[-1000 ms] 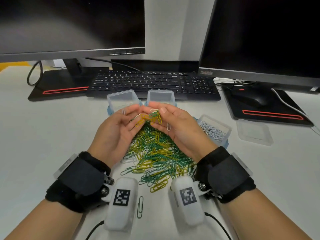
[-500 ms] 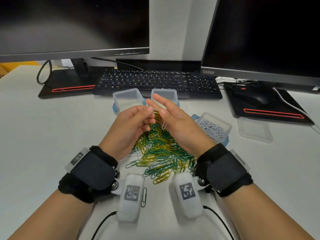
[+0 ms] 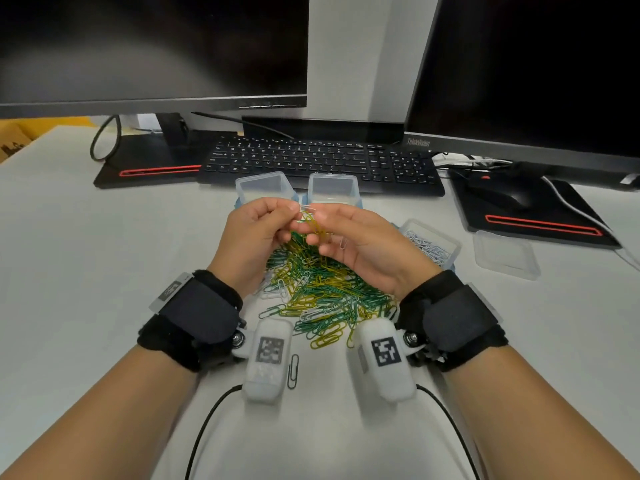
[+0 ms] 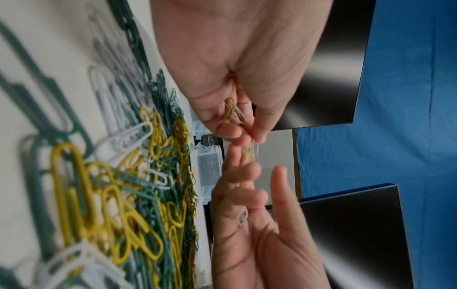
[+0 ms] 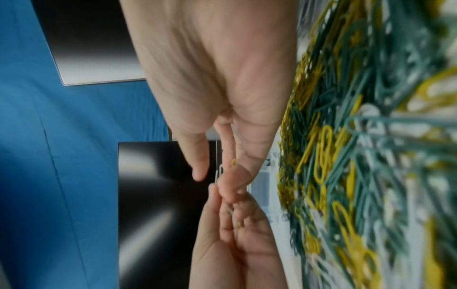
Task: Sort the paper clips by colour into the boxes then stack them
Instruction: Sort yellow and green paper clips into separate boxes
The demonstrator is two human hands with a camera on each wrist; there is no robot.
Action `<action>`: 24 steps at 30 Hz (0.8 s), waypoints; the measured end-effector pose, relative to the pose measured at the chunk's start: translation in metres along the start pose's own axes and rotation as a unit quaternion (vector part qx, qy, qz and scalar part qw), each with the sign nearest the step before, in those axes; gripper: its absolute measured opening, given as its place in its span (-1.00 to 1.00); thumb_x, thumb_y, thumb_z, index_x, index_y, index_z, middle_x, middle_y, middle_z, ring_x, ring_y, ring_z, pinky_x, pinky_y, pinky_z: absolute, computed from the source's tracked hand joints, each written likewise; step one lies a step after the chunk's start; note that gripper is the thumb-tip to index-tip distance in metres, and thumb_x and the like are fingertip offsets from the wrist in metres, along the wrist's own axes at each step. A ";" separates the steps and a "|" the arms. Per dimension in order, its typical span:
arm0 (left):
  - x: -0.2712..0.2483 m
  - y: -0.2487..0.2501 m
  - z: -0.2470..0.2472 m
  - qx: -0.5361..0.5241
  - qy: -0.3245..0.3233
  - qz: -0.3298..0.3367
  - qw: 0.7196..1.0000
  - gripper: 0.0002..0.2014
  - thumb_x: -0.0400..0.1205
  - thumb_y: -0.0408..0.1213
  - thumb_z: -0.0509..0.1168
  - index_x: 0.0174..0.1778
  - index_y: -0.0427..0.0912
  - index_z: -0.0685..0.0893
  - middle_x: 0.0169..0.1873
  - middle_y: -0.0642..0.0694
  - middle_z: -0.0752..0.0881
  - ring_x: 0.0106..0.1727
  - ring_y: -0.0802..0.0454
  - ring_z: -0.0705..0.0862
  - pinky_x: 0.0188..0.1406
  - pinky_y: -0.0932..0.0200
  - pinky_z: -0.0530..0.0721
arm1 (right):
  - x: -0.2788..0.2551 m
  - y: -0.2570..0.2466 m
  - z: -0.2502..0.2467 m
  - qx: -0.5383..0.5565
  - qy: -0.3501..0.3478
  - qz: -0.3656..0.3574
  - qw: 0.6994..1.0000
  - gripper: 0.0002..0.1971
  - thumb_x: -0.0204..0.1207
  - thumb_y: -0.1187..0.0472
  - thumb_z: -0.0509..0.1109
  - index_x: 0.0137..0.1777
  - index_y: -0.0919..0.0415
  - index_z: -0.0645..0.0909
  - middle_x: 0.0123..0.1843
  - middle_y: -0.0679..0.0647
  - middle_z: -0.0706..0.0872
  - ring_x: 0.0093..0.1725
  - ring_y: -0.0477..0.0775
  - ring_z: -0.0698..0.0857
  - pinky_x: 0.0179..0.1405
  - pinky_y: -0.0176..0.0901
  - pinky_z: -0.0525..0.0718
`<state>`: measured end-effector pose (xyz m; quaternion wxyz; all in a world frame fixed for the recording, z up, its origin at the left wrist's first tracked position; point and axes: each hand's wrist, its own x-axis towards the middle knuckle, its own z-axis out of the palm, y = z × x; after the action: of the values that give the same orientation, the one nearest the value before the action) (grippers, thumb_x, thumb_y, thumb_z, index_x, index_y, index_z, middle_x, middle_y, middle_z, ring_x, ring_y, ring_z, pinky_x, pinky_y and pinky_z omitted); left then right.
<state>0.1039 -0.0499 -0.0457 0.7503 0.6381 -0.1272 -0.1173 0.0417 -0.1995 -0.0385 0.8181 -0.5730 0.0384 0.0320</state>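
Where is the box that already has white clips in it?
In the head view, the box of white clips sits on the desk just right of the right hand, between the mixed clip pile and a loose clear lid.

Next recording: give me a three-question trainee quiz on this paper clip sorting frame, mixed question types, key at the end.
1. True or false: the box right of the pile already holds white clips.
2. Which colour is the bunch of clips held between the left hand and right hand? A red, B yellow, C blue.
3. How many open boxes stand between the hands and the keyboard?

Key: 1 true; 2 B; 3 two: one and another.
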 end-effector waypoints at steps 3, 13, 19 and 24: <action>0.000 -0.001 -0.001 0.019 0.003 -0.001 1.000 -0.93 0.61 -0.38 0.33 -0.16 -0.24 0.71 -0.39 -0.07 0.69 -0.35 0.07 0.55 -0.30 0.26 0.54 | 0.003 0.006 0.003 -0.083 0.050 -0.034 0.995 -0.84 0.59 0.40 0.36 0.14 0.35 0.64 -0.20 0.11 0.71 -0.36 -0.14 0.56 -0.43 -0.39 0.52; 0.000 0.001 -0.001 0.044 -0.010 0.034 0.998 -0.88 0.58 -0.50 0.33 -0.23 -0.23 0.67 -0.36 -0.13 0.69 -0.37 0.10 0.58 -0.33 0.33 0.60 | 0.002 -0.001 -0.002 -0.158 0.139 -0.118 0.970 -0.91 0.62 0.35 0.33 0.03 0.32 0.65 -0.29 0.02 0.70 -0.42 -0.10 0.42 -0.51 -0.38 0.38; 0.001 0.003 -0.004 0.044 -0.035 0.049 0.997 -0.92 0.58 -0.48 0.35 -0.15 -0.22 0.69 -0.37 -0.07 0.71 -0.38 0.12 0.59 -0.33 0.34 0.60 | 0.001 -0.002 -0.002 -0.183 0.145 -0.134 0.963 -0.91 0.65 0.33 0.28 0.03 0.26 0.63 -0.28 -0.01 0.72 -0.40 -0.05 0.40 -0.48 -0.30 0.35; 0.002 0.002 -0.004 0.060 -0.058 0.053 0.995 -0.93 0.57 -0.46 0.37 -0.06 -0.30 0.73 -0.39 -0.03 0.73 -0.37 0.15 0.61 -0.33 0.37 0.61 | 0.002 -0.003 -0.002 -0.199 0.152 -0.143 0.957 -0.89 0.66 0.31 0.28 0.07 0.30 0.62 -0.31 -0.04 0.73 -0.41 -0.04 0.40 -0.50 -0.30 0.37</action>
<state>0.1065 -0.0467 -0.0445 0.7074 0.6662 -0.2109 -0.1060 0.0437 -0.2024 -0.0371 0.6677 -0.7220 0.0728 -0.1662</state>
